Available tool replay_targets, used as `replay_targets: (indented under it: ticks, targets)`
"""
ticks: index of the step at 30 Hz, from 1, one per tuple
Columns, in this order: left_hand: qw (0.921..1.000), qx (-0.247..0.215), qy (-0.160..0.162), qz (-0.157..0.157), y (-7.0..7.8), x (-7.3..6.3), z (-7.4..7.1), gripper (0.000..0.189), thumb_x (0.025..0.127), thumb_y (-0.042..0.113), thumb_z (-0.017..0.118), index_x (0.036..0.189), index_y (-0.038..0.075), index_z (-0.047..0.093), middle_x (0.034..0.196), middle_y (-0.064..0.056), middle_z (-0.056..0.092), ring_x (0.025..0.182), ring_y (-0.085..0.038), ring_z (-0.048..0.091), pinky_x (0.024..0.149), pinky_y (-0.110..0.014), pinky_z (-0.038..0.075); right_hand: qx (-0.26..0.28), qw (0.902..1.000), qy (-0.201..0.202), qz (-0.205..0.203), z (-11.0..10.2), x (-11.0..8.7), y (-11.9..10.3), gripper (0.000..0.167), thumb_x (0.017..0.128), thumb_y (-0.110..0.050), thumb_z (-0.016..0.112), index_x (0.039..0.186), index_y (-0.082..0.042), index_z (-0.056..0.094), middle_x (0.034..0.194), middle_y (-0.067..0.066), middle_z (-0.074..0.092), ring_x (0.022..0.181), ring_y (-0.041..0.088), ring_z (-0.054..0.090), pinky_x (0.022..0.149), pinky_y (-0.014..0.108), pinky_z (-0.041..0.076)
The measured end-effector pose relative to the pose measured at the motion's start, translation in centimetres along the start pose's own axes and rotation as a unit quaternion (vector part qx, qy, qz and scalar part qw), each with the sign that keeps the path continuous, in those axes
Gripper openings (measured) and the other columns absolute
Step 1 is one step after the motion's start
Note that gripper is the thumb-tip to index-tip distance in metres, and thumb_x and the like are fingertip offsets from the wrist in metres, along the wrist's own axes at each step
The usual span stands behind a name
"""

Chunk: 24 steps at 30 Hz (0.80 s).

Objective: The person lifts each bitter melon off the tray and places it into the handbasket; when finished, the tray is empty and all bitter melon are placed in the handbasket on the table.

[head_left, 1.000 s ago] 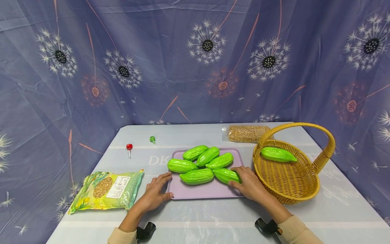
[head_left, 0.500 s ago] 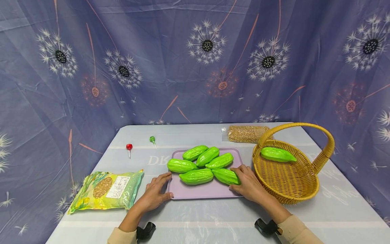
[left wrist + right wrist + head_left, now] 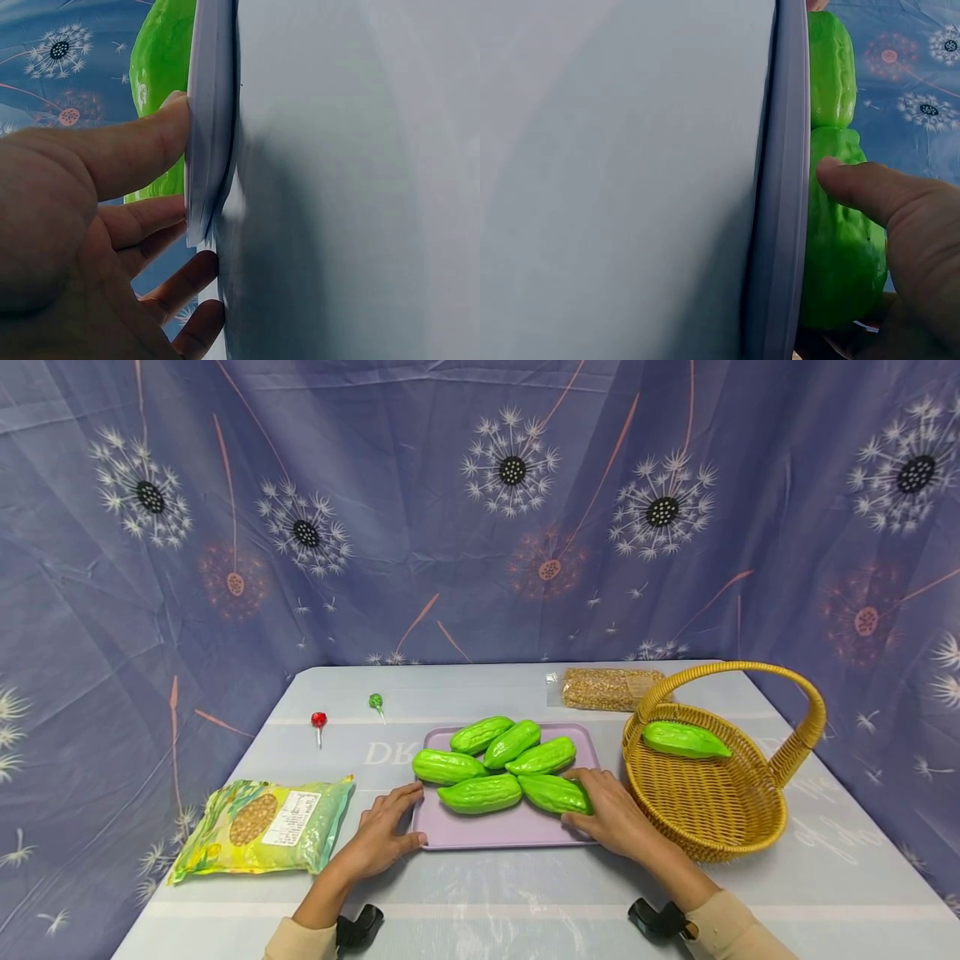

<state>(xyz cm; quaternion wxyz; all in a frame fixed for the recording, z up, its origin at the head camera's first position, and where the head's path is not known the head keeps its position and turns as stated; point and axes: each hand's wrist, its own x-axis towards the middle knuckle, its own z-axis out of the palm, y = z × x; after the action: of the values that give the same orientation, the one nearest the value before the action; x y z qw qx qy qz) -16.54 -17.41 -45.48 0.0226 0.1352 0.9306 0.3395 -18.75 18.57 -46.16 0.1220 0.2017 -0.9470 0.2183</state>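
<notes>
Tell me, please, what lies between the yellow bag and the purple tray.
In the head view, the left hand lies between them, touching the tray.

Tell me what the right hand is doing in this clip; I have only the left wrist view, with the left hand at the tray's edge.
Observer: The right hand holds a green gourd at the tray's right end; the right wrist view shows the thumb against it.
Operator: I see just one patch of green past the rim. How many gourds are on the tray?
Observer: Six, counting the one in that hand's grip; the head view shows them all.
Operator: Any off the tray?
Observer: Yes, a seventh gourd lies in the wicker basket, to the right of the tray.
</notes>
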Motion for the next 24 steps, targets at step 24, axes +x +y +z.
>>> replay_targets:
  ticks: [24]
  targets:
    - [0.9999,0.006,0.003,0.007,-0.14,-0.03,0.03,0.060,0.079,0.020,0.073,0.133,0.006,0.052,0.145,-0.006,0.044,0.124,-0.030,0.042,0.084,-0.038,0.028,-0.043,0.9988,0.011,-0.022,-0.76,-0.32,-0.61,0.062,0.068,-0.033,0.081,0.121,-0.008,0.061,0.094,-0.001,0.055,0.087,0.014,0.044,0.077,0.033,0.038]
